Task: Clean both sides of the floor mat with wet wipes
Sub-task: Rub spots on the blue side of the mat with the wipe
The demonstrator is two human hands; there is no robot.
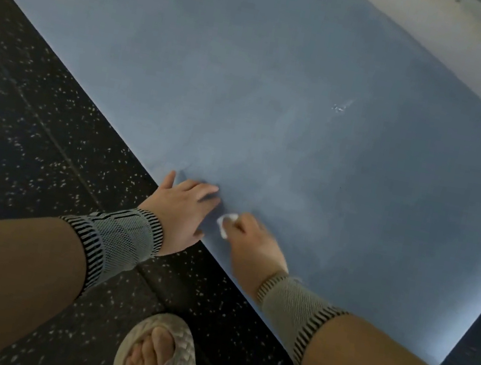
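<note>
Mat first: the blue floor mat (293, 111) lies flat and unrolled across the dark speckled rubber floor (20, 111), running from the near right corner away to the upper left; its far edge meets a pale strip of flooring (450, 42). Down at the near long edge, both hands are at work; the left hand (185, 208) lies spread with straight fingers, palm pressing the mat down right at its border, thumb reaching along the edge; the right hand (249, 242) sits just beside it, fingers curled and pinching a small bunched white wet wipe (225, 223) against the surface. The right hand looks a little blurred, so I judge a scrubbing stroke is under way; this reads as the wiping of the upper face, with the other side not yet dealt with. Cloudy, paler smears spread over the blue beyond the hands, and a small whitish fleck mark (341, 106) sits well apart, further up the mat; the next move, I reckon, calls for carrying the wipe outward across that untreated stretch while the flat hand keeps the mat from creeping. Containers: none in view; no wipe packet, no bin, so a fresh wipe would have to come from out of shot. Both wrists wear knitted striped wrist supports (116, 241); a foot in a braided sandal (160, 358) stands on the floor below.
</note>
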